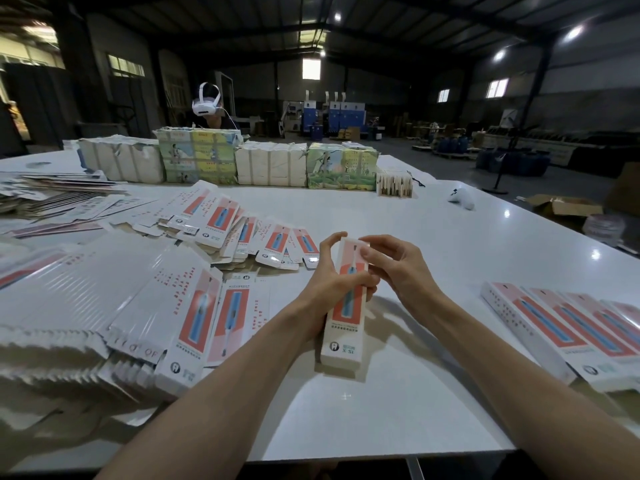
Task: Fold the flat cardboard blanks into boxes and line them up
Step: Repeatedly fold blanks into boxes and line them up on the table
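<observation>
Early days, I'd say: only a few finished boxes point(554, 323) lined up lower right, with loads of flat blanks point(114, 292) left of centre. Mid-frame, the left hand point(325, 289) is wrapped round the current box point(341, 341) while the right hand point(401, 268) pinches its top end.

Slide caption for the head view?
Left hand and right hand hold a pink-and-white cardboard box at the white table.
</observation>
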Demonstrator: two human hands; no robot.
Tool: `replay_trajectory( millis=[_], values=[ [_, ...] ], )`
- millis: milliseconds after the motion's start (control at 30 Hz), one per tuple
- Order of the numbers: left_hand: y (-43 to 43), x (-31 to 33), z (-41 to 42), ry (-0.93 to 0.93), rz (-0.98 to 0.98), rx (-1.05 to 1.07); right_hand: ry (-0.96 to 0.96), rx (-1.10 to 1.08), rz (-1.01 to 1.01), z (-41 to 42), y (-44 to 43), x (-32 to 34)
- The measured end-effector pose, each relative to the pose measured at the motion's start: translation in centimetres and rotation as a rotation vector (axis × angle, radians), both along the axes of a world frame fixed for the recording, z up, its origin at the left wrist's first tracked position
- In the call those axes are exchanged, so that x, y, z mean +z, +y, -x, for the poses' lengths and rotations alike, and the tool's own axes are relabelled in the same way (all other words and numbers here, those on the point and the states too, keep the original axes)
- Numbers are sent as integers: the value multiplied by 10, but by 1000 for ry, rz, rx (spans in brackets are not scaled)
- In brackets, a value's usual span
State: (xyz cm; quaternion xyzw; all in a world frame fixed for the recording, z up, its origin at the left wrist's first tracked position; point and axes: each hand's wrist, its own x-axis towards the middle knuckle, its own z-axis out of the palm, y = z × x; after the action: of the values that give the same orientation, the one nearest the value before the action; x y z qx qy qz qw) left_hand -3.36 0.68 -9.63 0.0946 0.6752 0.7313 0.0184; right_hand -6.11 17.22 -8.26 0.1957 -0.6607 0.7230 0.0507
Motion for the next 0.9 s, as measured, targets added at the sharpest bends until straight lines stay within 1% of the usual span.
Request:
replay_trajectory(
  millis=[67, 133, 200, 267, 333, 400, 500, 567, 600, 633, 700, 767, 833, 900],
  values=[
    [1, 2, 0, -73, -60, 13, 29, -53, -89, -1, -2, -2],
    [1, 6, 1, -133, -149, 42, 133, -162, -259, -1, -4, -3],
    [-1, 9, 0, -194, -331, 86, 273, -255, -425, -2, -5, -3],
    [-3, 12, -2, -201, -473, 65, 356, -257, -514, -5, -8, -4],
    [-1, 15, -7, -198, -563, -8, 393, -227, -579, -9, -13, -5],
    [0, 17, -10, -211, -659, -26, 431, -224, -634, -13, -19, -5],
    [-2, 16, -8, -221, -687, -1, 461, -224, -793, -17, -25, -2],
    [-3, 14, -7, -229, -664, -39, 460, -224, -898, -22, -24, 1],
    [-3, 14, -6, -227, -616, -71, 446, -233, -909, -25, -23, 3],
    [-3, 14, -5, -213, -539, -95, 437, -254, -905, -29, -20, 4],
    [-3, 11, -4, -167, -318, -91, 465, -356, -919, -35, -9, 8],
    [0, 7, -4, -131, -152, -48, 468, -482, -991, -40, 9, 14],
    [3, 3, -5, -102, -45, 1, 360, -539, -1089, -45, 31, 19],
    [4, -1, -5, -53, 34, -11, 220, -543, -1228, -54, 54, 17]
  ],
)
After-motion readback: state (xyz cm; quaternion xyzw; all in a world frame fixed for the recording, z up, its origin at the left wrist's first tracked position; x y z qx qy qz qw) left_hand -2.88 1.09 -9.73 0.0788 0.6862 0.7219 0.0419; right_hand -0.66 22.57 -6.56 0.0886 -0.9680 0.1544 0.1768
